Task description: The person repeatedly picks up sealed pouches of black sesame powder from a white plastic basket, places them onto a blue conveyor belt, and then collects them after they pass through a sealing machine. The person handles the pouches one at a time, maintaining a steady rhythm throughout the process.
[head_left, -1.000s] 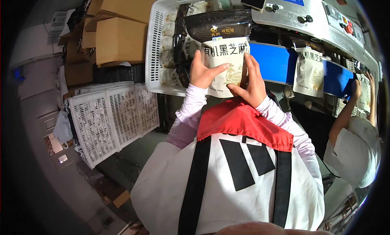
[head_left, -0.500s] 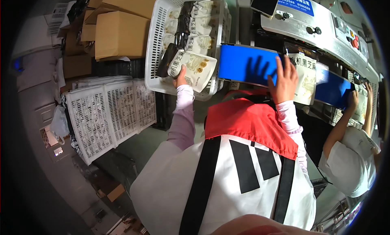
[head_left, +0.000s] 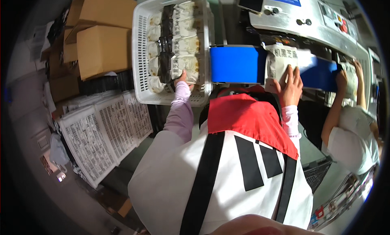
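In the white basket at upper left stand rows of cream and black pouches. My left hand is closed on the lower end of a cream pouch at the near end of a row, thumb on its face; the other fingers are mostly hidden. Right of the basket runs a blue conveyor belt. On it lies another cream pouch with dark print. My right hand rests on that pouch's lower right part, fingers stretched out and thumb apart.
A metal machine with knobs stands behind the belt. At the right, a co-worker's hands hold a pouch. Cardboard boxes and white slatted crates stand at the left.
My left hand has lowered its pouch into the basket, in line with the row. The belt's pouch has moved left, and my right hand has come onto it from beside it.
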`<action>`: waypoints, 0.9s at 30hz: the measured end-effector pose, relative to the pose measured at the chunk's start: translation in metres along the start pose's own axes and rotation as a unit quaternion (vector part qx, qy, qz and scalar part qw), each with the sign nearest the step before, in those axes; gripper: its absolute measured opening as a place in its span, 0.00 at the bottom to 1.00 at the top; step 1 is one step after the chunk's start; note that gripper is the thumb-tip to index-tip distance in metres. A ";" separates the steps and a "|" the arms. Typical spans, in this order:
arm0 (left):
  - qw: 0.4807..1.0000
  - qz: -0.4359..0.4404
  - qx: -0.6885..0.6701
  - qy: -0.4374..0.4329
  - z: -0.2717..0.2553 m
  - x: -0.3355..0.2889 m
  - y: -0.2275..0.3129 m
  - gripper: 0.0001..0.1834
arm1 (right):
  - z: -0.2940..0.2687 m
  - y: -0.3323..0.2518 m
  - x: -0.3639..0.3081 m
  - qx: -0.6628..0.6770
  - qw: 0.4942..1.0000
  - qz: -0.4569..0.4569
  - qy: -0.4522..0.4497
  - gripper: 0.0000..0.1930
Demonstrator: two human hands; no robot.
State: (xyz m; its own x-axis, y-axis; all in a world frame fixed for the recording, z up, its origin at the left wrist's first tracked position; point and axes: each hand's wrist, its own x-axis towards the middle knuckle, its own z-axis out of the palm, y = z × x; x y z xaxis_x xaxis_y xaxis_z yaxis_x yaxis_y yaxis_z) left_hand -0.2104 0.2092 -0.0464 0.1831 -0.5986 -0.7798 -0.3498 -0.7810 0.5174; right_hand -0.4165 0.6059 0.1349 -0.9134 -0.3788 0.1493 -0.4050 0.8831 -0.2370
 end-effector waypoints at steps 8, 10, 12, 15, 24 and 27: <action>0.735 0.610 0.296 0.023 0.015 -0.087 0.056 0.31 | 0.004 0.003 -0.005 0.099 0.995 0.007 -0.029 0.39; 0.775 0.535 0.250 -0.225 0.053 -0.149 0.062 0.26 | 0.002 0.003 -0.006 0.146 0.988 0.023 -0.052 0.39; 0.781 0.441 0.198 -0.395 0.084 -0.193 0.047 0.28 | 0.006 0.008 -0.006 0.187 0.981 0.023 -0.046 0.39; 0.778 0.343 0.266 -0.454 0.121 -0.243 0.025 0.36 | 0.005 0.015 -0.009 0.239 0.970 0.028 -0.045 0.37; 0.753 0.491 0.346 -0.267 0.136 -0.274 -0.011 0.64 | 0.016 0.027 -0.023 0.342 0.932 0.038 -0.111 0.35; 0.752 0.501 0.354 -0.241 0.133 -0.266 -0.010 0.64 | 0.009 0.025 -0.021 0.351 0.924 0.027 -0.152 0.32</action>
State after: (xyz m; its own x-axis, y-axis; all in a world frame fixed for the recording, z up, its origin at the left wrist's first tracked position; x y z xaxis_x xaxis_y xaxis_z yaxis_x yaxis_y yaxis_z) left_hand -0.3781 0.4002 0.1088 -0.7927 -0.5566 -0.2487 -0.5235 0.4124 0.7456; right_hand -0.4075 0.6334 0.1168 -0.8596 -0.4937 -0.1316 -0.1890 0.5465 -0.8159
